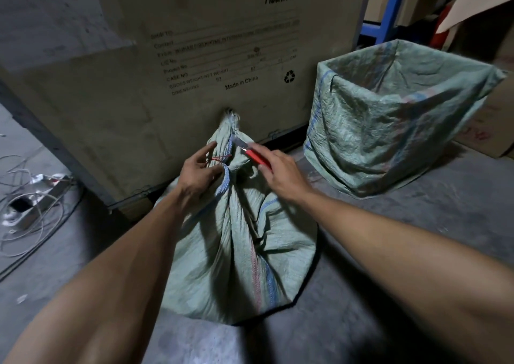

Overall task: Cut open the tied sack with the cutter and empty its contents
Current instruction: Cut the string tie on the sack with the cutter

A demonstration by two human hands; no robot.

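The right hand (pixel 281 173) is closed around the red cutter (pixel 254 156), whose blade tip touches the gathered neck of the tied sack (pixel 239 241). Just left of it, the left hand (pixel 199 173) loosely pinches that neck beside the red tie (pixel 219 158). Right of both hands stands an open sack (pixel 395 119), with a crate (pixel 167 57) behind.

Dim indoor scene, you see soft light from above and near side. Sack (pixel 242 241) throws dark shadow onto floor (pixel 389 294) at right. Far crate (pixel 167 71) print slightly blurred. Strong wide-angle stretch on your forearms at near edges.
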